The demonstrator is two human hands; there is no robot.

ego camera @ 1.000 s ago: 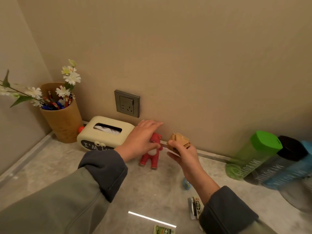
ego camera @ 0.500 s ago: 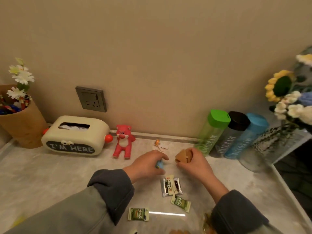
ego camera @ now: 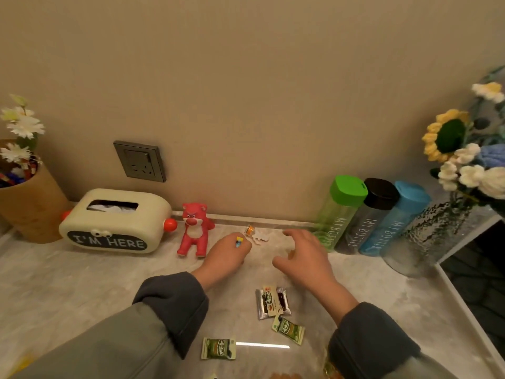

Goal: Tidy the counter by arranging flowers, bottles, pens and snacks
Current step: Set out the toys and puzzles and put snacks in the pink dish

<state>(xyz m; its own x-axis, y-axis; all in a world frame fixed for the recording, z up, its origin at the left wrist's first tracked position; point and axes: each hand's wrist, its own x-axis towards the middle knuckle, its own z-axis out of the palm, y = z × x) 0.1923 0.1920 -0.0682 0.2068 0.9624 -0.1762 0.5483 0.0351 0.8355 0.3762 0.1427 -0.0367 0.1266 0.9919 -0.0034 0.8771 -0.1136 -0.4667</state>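
Observation:
My left hand pinches a small blue-and-yellow sweet just above the counter, right of the red bear figure. My right hand hovers beside it with fingers spread and nothing visible in it. A small orange sweet and a white scrap lie by the wall between my hands. Brown snack packets and two green ones lie nearer me. Green, black and blue bottles stand in a row at the right.
A glass vase with knitted flowers stands at the far right by the counter's edge. At the left are a brown cup with pens and daisies, and a cream tissue box. A wall socket sits above.
Both hands came down from the wall to the counter's middle. My left hand picked up the small blue sweet. The brown thing my right hand held is out of sight and that hand has spread.

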